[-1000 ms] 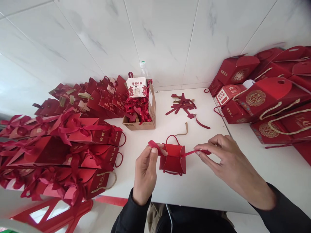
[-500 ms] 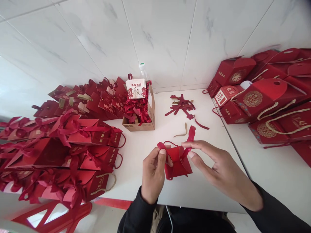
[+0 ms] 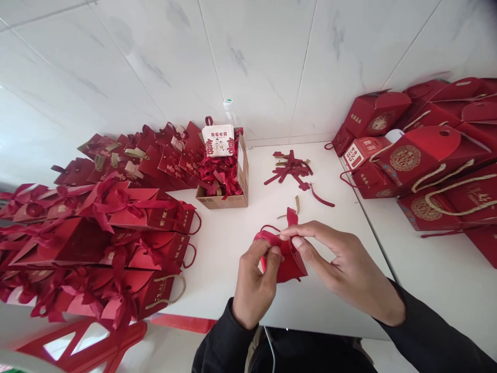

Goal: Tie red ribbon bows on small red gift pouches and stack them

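A small red paper gift bag [image 3: 288,263] sits on the white table [image 3: 318,300] just in front of me, tilted. A red ribbon [image 3: 292,216] runs across its top. My left hand [image 3: 254,287] pinches the ribbon's left end against the bag. Over the bag's top, my right hand [image 3: 341,269] pinches the ribbon's right end between thumb and forefinger. The two hands almost meet above the bag.
Finished red bags with bows [image 3: 116,228] are stacked at the left. A cardboard box [image 3: 240,186] of red ribbons stands behind. Loose red ribbons [image 3: 291,168] and a tan strip [image 3: 297,204] lie mid-table. Larger red boxes with rope handles [image 3: 430,155] fill the right.
Both hands have drawn together from wide apart, bringing the ribbon ends over the bag's top. The bag has tilted and shifted slightly toward me.
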Tool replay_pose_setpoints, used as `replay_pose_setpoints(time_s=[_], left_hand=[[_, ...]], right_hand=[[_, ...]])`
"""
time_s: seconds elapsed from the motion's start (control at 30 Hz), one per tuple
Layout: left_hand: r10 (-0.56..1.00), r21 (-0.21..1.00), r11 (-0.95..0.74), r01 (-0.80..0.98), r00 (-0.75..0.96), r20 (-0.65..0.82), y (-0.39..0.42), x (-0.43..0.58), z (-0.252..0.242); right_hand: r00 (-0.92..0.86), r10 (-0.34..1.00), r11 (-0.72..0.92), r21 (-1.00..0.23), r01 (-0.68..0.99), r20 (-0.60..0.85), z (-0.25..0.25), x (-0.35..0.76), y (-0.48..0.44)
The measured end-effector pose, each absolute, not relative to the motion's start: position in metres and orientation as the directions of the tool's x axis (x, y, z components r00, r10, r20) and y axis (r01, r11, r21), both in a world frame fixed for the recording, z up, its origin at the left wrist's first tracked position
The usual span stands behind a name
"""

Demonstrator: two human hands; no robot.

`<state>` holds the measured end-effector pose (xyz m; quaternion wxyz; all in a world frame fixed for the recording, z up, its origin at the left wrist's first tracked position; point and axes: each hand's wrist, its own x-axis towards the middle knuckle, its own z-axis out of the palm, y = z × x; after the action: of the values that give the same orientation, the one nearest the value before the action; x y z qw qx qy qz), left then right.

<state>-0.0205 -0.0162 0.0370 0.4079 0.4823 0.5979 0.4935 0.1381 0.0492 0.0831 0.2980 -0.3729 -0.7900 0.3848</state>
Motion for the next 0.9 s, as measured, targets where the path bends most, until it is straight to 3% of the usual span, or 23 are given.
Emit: replay_pose_setpoints(time_s=[0.2, 0.37, 0.43, 0.57, 0.7, 0.9], left_hand=[[0.994, 0.98, -0.015, 0.199, -0.103, 0.036, -0.016, -0.016, 0.033], [0.984, 0.986, 0.09, 0.141, -0.166, -0.066, -0.013, -0.021, 0.032], [0.983, 0.988, 0.103, 0.112, -0.163, -0.084, -0.012, -0.024, 0.033], [0.991, 0.994, 0.077, 0.076, -0.119, -0.067, -0.01, -0.028, 0.034], [0.987, 0.988, -0.002, 0.151, -0.156, 0.025, -0.01, -0.029, 0.032], [0.913, 0.899, -0.211, 0.383, -0.252, 0.322, -0.009, -0.026, 0.016]], right_hand=[[-0.78, 0.562, 0.645, -0.736, 0.205, 0.276, 0.071, 0.132, 0.059], [-0.774, 0.58, 0.705, -0.635, 0.317, 0.256, 0.068, 0.14, 0.074], [-0.733, 0.656, 0.619, -0.684, 0.386, 0.18, 0.073, 0.148, 0.075], [-0.667, 0.723, 0.27, -0.816, 0.511, -0.179, 0.083, 0.158, 0.07], [-0.656, 0.73, 0.187, -0.869, 0.459, -0.189, 0.076, 0.155, 0.068], [-0.708, 0.671, 0.14, -0.899, 0.414, -0.222, 0.058, 0.142, 0.067]])
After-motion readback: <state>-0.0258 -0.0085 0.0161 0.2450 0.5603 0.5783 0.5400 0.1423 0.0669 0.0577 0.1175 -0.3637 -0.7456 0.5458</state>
